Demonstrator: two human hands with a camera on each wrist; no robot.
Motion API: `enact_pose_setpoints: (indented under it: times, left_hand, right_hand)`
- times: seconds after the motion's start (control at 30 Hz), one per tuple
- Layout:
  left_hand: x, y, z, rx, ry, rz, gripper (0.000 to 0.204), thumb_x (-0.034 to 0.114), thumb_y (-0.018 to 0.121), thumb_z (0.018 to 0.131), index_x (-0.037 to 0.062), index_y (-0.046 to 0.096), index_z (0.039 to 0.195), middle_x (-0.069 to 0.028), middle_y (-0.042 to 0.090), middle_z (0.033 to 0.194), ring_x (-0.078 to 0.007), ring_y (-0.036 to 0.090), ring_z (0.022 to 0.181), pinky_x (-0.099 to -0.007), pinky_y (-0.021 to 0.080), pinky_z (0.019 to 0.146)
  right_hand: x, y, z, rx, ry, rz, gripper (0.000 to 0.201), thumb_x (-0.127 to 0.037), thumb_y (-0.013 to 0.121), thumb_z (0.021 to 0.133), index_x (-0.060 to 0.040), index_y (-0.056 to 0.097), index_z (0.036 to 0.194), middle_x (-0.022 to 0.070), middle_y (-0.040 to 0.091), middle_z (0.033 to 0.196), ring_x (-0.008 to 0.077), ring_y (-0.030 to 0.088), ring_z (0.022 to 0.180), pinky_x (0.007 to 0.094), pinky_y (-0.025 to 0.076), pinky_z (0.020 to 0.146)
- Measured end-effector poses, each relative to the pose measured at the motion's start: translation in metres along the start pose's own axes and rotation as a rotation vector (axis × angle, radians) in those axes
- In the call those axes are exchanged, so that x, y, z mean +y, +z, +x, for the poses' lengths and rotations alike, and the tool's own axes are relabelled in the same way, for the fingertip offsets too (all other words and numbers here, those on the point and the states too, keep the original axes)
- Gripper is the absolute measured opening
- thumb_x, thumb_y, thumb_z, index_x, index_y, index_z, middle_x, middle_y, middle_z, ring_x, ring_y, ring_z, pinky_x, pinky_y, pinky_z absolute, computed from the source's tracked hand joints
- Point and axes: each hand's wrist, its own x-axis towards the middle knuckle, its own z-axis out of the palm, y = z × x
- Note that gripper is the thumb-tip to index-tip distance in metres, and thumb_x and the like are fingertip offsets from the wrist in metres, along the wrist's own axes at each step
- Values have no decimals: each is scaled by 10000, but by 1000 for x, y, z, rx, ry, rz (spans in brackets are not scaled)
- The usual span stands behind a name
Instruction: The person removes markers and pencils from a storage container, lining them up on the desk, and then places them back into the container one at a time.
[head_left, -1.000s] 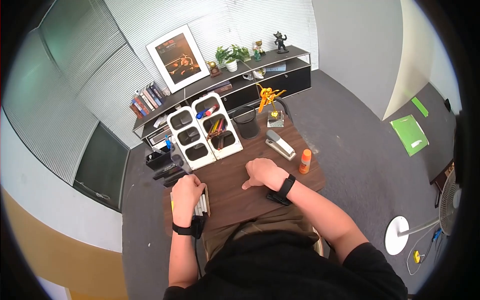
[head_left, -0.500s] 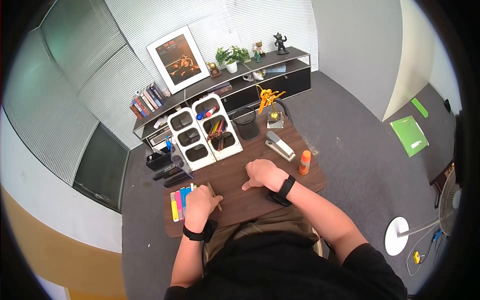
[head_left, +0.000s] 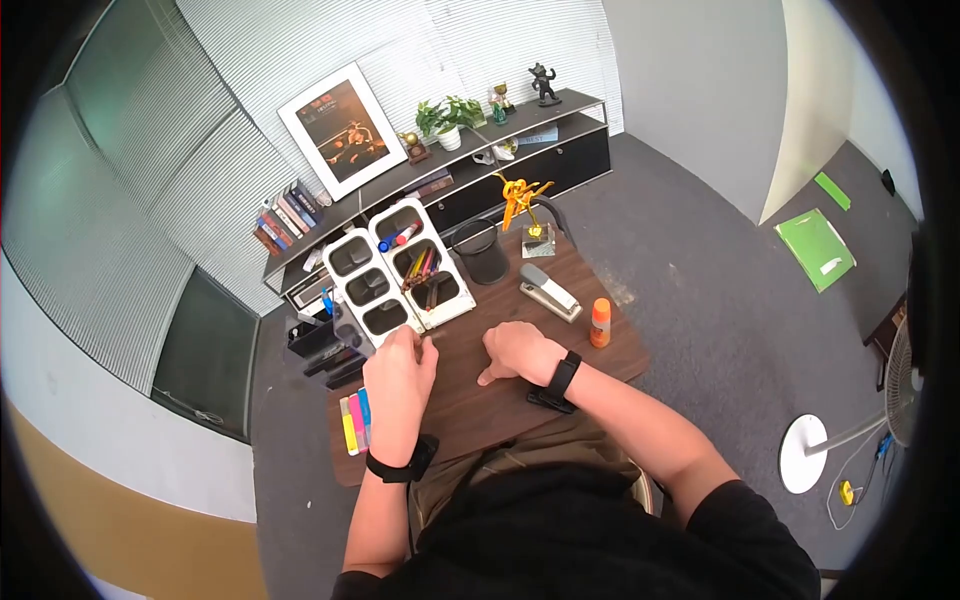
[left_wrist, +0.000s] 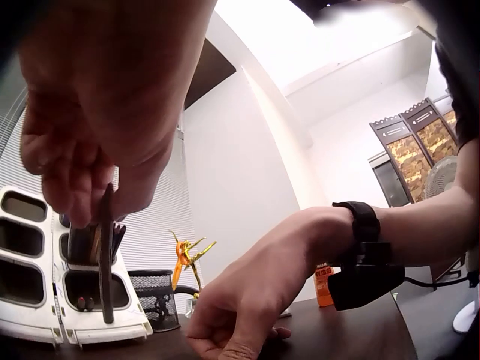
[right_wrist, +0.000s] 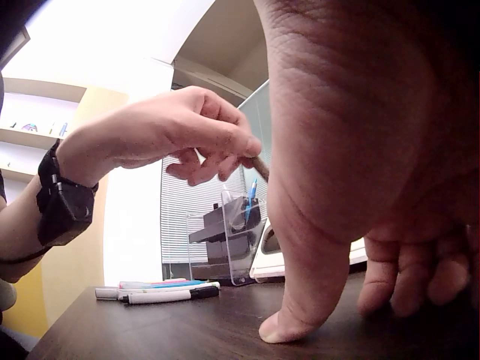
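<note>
Your left hand point(head_left: 396, 385) pinches the brown pencil point(left_wrist: 106, 262) between thumb and fingers, its long axis slanting down from them; the white organizer point(left_wrist: 129, 331) lies beyond, nearer this hand than your right hand point(head_left: 520, 352), thumb on the counter point(head_left: 470, 400), fingers loosely curled

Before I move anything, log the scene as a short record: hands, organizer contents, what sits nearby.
left hand: pinches brown stick
right hand: thumb on table, no object seen in it
organizer: blue marker, red marker, pencils
left side: yellow, pink, blue highlighters
right side: stapler, glue stick
beside organizer: mesh cup
</note>
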Motion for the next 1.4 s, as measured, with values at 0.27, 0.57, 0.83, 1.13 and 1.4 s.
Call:
enact_pose_setpoints:
  times: [0.27, 0.57, 0.83, 1.13, 1.4]
  left_hand:
    - [-5, 49, 17, 187, 159, -145, 108, 66, 744, 990, 12, 656, 1022, -190, 724, 926, -433, 732, 782, -509, 581, 656]
    - [-8, 71, 23, 62, 109, -49, 107, 31, 685, 988, 6, 602, 1051, -222, 708, 963, -471, 725, 828, -555, 595, 706]
    - [-14, 81, 26, 18, 75, -40, 202, 27, 693, 983, -14, 636, 1172, -253, 749, 1045, -471, 744, 898, -558, 606, 760]
    - [-19, 51, 8, 10, -44, -4, 121, 90, 738, 988, 12, 698, 1071, -203, 768, 905, -429, 760, 836, -516, 603, 736]
    - [-80, 12, -28, -195, -202, 95, 172, 202, 846, 905, 43, 787, 937, -188, 789, 870, -402, 779, 877, -499, 615, 812]
  right_hand:
    - [-1, 0, -3, 43, 7, 14, 626, -531, 945, 798, -41, 829, 1170, 164, 838, 1122, 349, 804, 1096, 441, 635, 954]
    - [-1, -1, -3, 10, 3, 17, 644, -531, 944, 801, -42, 817, 1201, 162, 839, 1136, 338, 807, 1104, 434, 638, 948]
    - [0, 2, -2, 39, -11, 23, 647, -522, 948, 794, -40, 811, 1204, 160, 840, 1119, 340, 810, 1084, 436, 642, 939]
    - [0, -1, -4, 22, -20, 15, 674, -574, 909, 830, 5, 814, 1161, 206, 825, 1096, 391, 790, 1090, 464, 624, 967]
    - [0, -1, -1, 9, 14, -3, 668, -551, 935, 803, -14, 824, 1185, 182, 832, 1159, 371, 797, 1119, 460, 638, 969]
